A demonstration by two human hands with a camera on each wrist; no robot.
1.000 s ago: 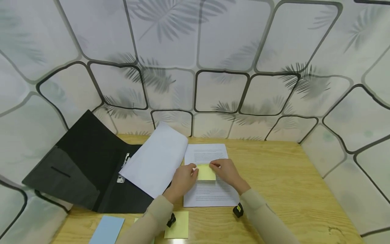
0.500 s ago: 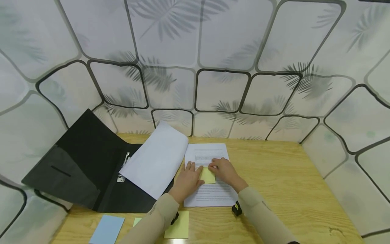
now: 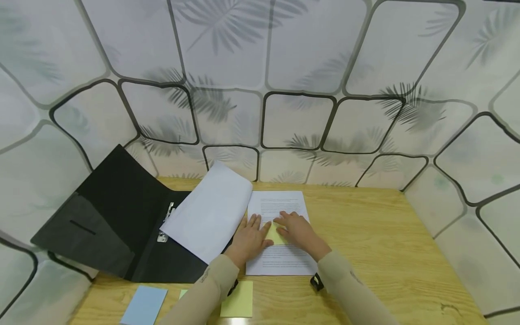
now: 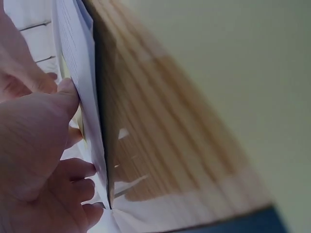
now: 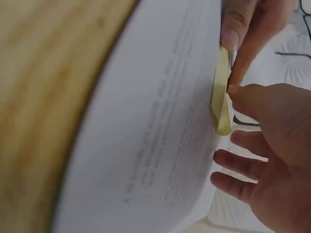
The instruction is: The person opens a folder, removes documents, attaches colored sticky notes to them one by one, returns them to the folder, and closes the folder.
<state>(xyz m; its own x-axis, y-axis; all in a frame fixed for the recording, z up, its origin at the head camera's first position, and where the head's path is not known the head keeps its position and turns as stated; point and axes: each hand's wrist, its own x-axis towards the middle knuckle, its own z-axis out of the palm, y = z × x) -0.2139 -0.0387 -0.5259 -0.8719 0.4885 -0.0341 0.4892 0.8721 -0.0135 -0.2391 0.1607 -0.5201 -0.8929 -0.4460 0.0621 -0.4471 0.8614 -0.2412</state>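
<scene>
A yellow sticky note [image 3: 276,235] lies on a stack of printed sheets [image 3: 281,267] in the middle of the table. My left hand [image 3: 247,240] rests on the sheets with its fingers spread, thumb and forefinger beside or on the note's left side. My right hand [image 3: 301,233] reaches over the note's upper right part, its fingers fairly straight and touching the paper around it. In the right wrist view, the note [image 5: 221,92] bends up from the page at its lower edge, near the right thumb [image 5: 245,99]. Part of the note is hidden under the hands.
To the left, a black ring binder [image 3: 101,212] stands open, with turned white sheets [image 3: 211,212] fanned out over its metal clip [image 3: 162,237]. A blue pad [image 3: 144,304] and a yellow pad [image 3: 237,300] lie along the near edge. A patterned wall [image 3: 296,122] rises behind.
My left hand has let go of the note's left edge and flattened onto the sheets. My right fingers have loosened from a pinch and spread over the note, now down on the page.
</scene>
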